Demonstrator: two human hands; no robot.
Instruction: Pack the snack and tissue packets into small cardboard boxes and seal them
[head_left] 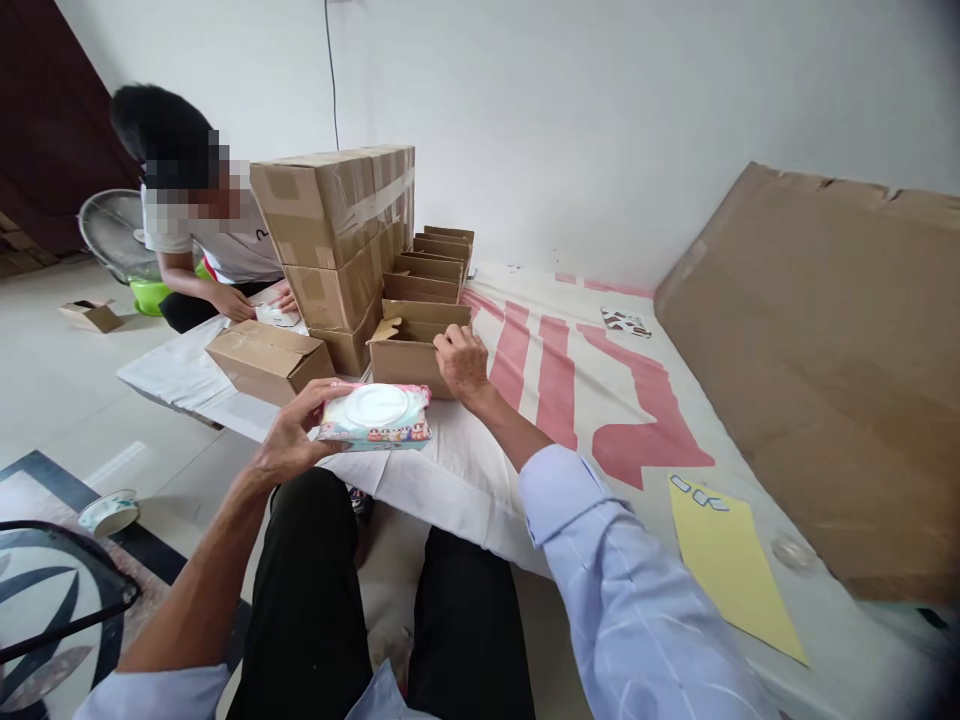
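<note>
My left hand point(300, 440) is closed round the left end of a pack of wet wipes point(377, 415), with its white oval lid facing up. The pack is held over the table's near edge, just in front of an open cardboard box point(409, 368). My right hand point(460, 362) has its fingers curled on the right edge of that box. The box's flaps stand up, and its inside is mostly out of sight. Behind it a row of open cardboard boxes point(431, 268) runs back toward the wall.
Taped cartons point(345, 215) are stacked left of the row. A closed carton point(266, 358) lies before them. Across the table, a person point(217, 240) handles a white pack. A yellow sheet point(731, 560) with small stickers lies on the right, near a large cardboard panel point(817, 370).
</note>
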